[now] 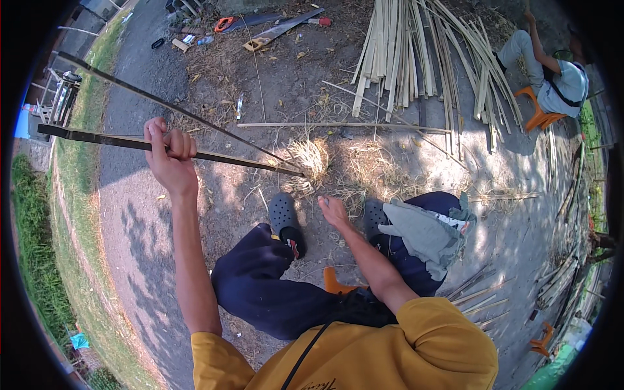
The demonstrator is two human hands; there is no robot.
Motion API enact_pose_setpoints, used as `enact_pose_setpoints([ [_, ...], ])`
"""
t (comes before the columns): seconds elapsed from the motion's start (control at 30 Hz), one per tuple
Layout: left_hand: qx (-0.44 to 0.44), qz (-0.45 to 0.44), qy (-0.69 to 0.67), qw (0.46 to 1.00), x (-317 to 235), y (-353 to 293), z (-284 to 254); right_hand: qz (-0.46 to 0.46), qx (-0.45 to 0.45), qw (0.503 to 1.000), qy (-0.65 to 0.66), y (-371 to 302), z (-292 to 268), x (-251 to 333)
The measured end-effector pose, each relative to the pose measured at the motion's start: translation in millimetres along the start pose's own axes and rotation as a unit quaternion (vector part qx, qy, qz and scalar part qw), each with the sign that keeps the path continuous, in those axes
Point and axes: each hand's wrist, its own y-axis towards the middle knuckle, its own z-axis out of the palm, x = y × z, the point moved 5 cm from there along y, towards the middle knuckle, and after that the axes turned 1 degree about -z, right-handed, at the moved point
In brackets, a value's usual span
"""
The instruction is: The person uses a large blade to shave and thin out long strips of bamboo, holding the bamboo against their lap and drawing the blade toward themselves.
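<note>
My left hand (170,153) is raised at the left, its fingers wrapped round a long dark bamboo strip (231,160). That strip slants down to a pile of pale shavings (311,159) in front of my feet. A second long dark strip (162,103) runs above it, and both come together at the shavings. My right hand (333,211) is low between my shoes, just short of the shavings, with its fingers curled closed. Whatever it may hold is too small to make out. A grey-green cloth (426,235) lies over my right knee.
Many pale split strips (406,58) lie fanned at the far side. Left of them are a wooden-handled saw (273,34) and an orange-handled saw (226,25). A person (559,84) sits on an orange stool (539,116) at far right. Under me is an orange stool (338,283).
</note>
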Motion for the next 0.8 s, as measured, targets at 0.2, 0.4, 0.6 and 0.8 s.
enact_pose_setpoints([
  [0.2, 0.001, -0.004, -0.006, 1.0, 3.4, 2.4, 3.7, 0.036, -0.013, 0.998, -0.051, -4.2, -13.5, -47.7],
  [0.4, -0.006, 0.021, 0.01, 1.0, -7.5, 0.9, -5.8, -0.017, -0.019, 1.0, 0.0, -16.2, 1.2, -27.2],
  [0.6, -0.024, 0.013, 0.0, 1.0, -2.9, -1.5, -19.8, 0.07, -0.009, 0.996, -0.046, -39.0, -12.6, -46.4],
  [0.8, -0.028, 0.015, -0.02, 0.999, 3.4, 2.9, -19.4, 0.049, -0.027, 0.996, -0.065, -42.3, -21.4, -57.0],
])
